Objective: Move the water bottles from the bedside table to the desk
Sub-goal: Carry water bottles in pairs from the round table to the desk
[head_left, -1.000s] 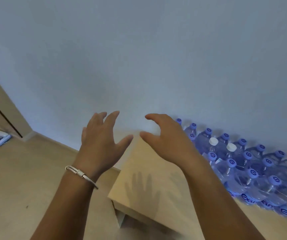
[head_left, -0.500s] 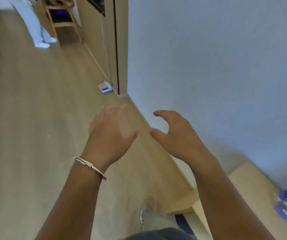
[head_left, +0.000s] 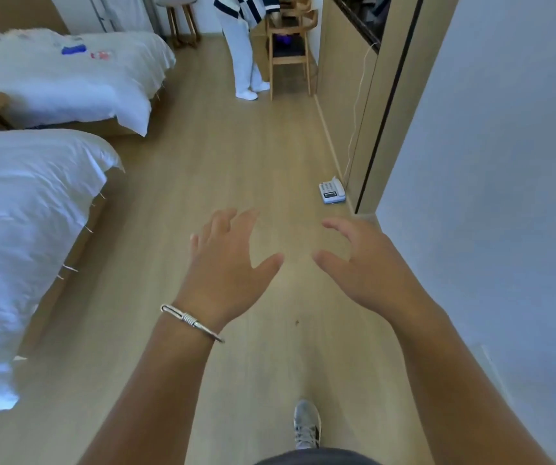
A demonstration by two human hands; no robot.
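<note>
Pale wood flooring [head_left: 223, 156] runs ahead between two white-sheeted beds [head_left: 31, 209] on the left and a plain wall [head_left: 504, 196] on the right, and both hands are raised over it with nothing in them. The left hand [head_left: 226, 266], a silver bracelet [head_left: 191, 322] on its wrist, has its fingers spread and loosely bent; the right hand [head_left: 367, 266] is likewise empty, fingers apart and curved. No water bottles are in view, and neither a bedside table nor a desk can be made out for certain, so the task's things lie somewhere outside this picture. The plainest hazard is underfoot: a white telephone [head_left: 332, 191] sits on the floor just beside the wooden cabinet [head_left: 347, 105], with its cord [head_left: 353, 129] trailing up the panel, and a shoe [head_left: 307, 424] stepping close to that side could catch it. Another person in white trousers [head_left: 244, 52] stands near a wooden chair [head_left: 288, 52] at the far end, so walking that way with full hands could mean a bump in the narrow passage. As for writing, the telephone's keypad and small display are too small to read, and no brand or label shows anywhere else.
</note>
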